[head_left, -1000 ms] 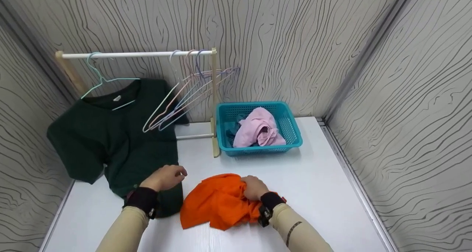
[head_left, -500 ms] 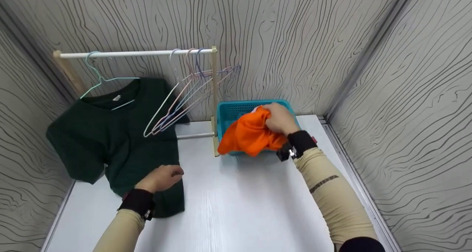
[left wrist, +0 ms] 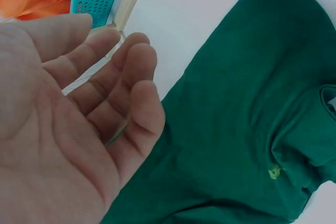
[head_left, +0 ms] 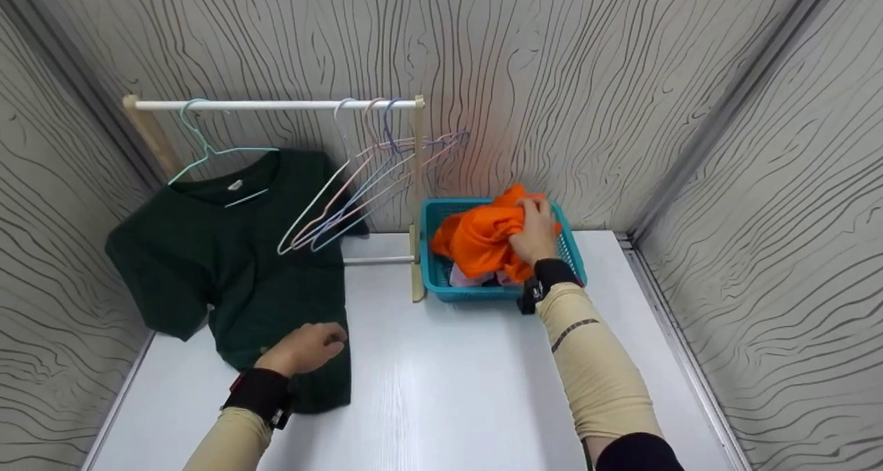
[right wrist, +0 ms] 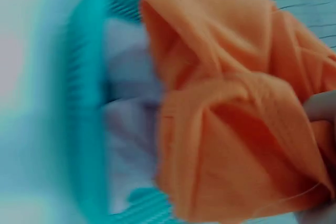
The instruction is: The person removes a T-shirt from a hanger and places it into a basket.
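Observation:
My right hand [head_left: 535, 232] holds a crumpled orange cloth garment [head_left: 483, 236] in the teal basket [head_left: 476, 294], on top of a pink cloth [head_left: 469, 276]. In the right wrist view the orange garment [right wrist: 236, 129] fills the middle, and only part of the hand shows at the right edge. Over the lower part of a dark green T-shirt [head_left: 276, 285], my left hand [head_left: 307, 349] hovers with loosely bent fingers and nothing in it. The left wrist view shows that palm [left wrist: 58, 129] turned up beside the green fabric [left wrist: 236, 103].
A rack with a white rail [head_left: 276, 105] stands at the back left. The T-shirt hangs from it on a mint hanger [head_left: 207, 150], and several bare hangers [head_left: 345, 209] hang at its right end. Patterned walls [head_left: 779, 181] enclose the white table [head_left: 441, 388].
My right hand has carried the orange garment from the table's front up and back into the basket, over the pink cloth. The left hand has barely moved.

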`<state>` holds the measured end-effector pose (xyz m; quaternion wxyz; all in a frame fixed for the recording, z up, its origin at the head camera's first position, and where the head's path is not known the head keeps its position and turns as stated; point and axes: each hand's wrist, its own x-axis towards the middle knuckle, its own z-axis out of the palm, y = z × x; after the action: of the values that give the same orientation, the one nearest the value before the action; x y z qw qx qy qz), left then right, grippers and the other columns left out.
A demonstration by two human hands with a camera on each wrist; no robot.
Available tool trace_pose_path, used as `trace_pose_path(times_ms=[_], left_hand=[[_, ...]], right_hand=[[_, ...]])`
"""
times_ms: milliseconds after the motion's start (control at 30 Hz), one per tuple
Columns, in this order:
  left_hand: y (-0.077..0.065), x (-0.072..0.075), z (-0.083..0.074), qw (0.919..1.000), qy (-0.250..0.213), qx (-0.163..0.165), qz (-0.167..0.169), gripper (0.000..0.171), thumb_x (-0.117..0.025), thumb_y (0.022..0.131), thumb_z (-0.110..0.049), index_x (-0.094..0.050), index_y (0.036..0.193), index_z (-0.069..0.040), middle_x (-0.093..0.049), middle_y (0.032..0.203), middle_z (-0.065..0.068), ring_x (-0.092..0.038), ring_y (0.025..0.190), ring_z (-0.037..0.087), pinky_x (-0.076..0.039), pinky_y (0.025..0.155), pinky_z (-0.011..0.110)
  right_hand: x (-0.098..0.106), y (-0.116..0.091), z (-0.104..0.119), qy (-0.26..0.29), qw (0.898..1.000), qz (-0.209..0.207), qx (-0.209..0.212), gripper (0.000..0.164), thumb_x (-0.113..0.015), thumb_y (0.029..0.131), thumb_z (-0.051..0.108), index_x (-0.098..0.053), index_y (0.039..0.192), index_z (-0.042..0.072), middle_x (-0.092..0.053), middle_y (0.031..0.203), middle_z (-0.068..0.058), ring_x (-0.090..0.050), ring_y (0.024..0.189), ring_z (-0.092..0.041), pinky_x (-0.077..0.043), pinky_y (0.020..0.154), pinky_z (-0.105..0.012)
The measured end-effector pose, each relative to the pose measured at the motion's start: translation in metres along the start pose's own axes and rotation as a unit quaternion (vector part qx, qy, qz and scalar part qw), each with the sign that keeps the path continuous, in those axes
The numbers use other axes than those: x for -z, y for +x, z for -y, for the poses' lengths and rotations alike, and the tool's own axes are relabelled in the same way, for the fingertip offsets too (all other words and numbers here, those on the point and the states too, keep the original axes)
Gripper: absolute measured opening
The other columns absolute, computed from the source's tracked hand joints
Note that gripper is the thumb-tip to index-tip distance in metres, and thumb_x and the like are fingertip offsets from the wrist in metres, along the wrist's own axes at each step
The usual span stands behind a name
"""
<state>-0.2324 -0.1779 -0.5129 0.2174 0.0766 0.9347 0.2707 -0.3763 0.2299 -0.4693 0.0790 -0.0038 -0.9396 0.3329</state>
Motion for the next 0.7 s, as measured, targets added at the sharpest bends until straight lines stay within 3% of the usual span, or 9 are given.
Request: trace_pose_path(times_ms=[100,200,300,367,500,600,700], left_hand=[[-0.002,-0.004,0.001,1.0000,-0.004,0.001,0.002,0.023,-0.059,0.096,-0.023,-0.067,0.115,-0.014,-0.066,0.112,0.006,-0.059,0.095,0.019,-0.051,0.090,0.047],[-0.004,-0.006,0.003,1.0000,-0.002,0.004,0.001,0.022,-0.059,0.096,-0.023,-0.067,0.115,-0.014,-0.066,0.111,0.005,-0.060,0.096,0.019,-0.051,0.090,0.048],[-0.005,-0.007,0.005,0.9999,-0.001,0.010,-0.001,0.022,-0.059,0.096,-0.023,-0.067,0.115,-0.014,-0.066,0.112,0.006,-0.060,0.098,0.020,-0.050,0.092,0.049],[-0.006,-0.008,0.007,0.9999,-0.003,0.015,-0.002,0.023,-0.059,0.096,-0.023,-0.066,0.116,-0.014,-0.066,0.113,0.006,-0.060,0.100,0.021,-0.049,0.092,0.049],[-0.006,-0.010,0.008,0.9998,-0.007,0.017,0.000,0.022,-0.059,0.096,-0.023,-0.066,0.115,-0.014,-0.066,0.112,0.005,-0.059,0.098,0.020,-0.050,0.091,0.049],[-0.004,-0.011,0.007,0.9999,-0.007,0.011,0.000,0.019,-0.060,0.096,-0.023,-0.067,0.112,-0.015,-0.067,0.110,0.004,-0.059,0.094,0.019,-0.050,0.089,0.047],[-0.002,-0.010,0.006,0.9999,-0.009,0.007,-0.002,0.018,-0.060,0.096,-0.023,-0.067,0.110,-0.016,-0.067,0.109,0.004,-0.058,0.093,0.018,-0.051,0.089,0.047]], right_hand=[[-0.015,-0.012,-0.024,0.000,0.999,0.027,-0.025,0.069,-0.064,0.082,-0.003,-0.034,0.142,0.012,-0.015,0.157,-0.016,-0.024,0.142,-0.039,-0.038,0.107,-0.053],[-0.023,-0.021,-0.041,-0.060,0.996,0.047,-0.047,0.074,-0.071,0.084,0.006,-0.031,0.146,0.016,-0.008,0.160,-0.018,-0.018,0.145,-0.041,-0.031,0.110,-0.061],[-0.026,-0.026,-0.053,-0.139,0.987,0.031,-0.075,0.072,-0.072,0.086,0.016,-0.034,0.146,0.017,-0.022,0.151,-0.023,-0.031,0.135,-0.046,-0.036,0.101,-0.066],[-0.026,-0.029,-0.058,-0.162,0.981,0.020,-0.105,0.072,-0.072,0.086,0.021,-0.032,0.146,0.015,-0.035,0.140,-0.026,-0.044,0.122,-0.047,-0.042,0.093,-0.064],[-0.025,-0.032,-0.066,-0.124,0.980,0.055,-0.146,0.071,-0.065,0.090,0.015,-0.020,0.144,0.004,-0.050,0.128,-0.033,-0.057,0.107,-0.048,-0.049,0.090,-0.058],[-0.024,-0.033,-0.072,-0.077,0.983,0.088,-0.140,0.066,-0.056,0.090,0.005,-0.017,0.143,-0.002,-0.048,0.132,-0.035,-0.054,0.116,-0.047,-0.044,0.100,-0.055],[-0.023,-0.034,-0.078,-0.041,0.983,0.123,-0.126,0.069,-0.055,0.090,0.003,-0.014,0.145,-0.004,-0.041,0.139,-0.035,-0.046,0.124,-0.046,-0.036,0.108,-0.056]])
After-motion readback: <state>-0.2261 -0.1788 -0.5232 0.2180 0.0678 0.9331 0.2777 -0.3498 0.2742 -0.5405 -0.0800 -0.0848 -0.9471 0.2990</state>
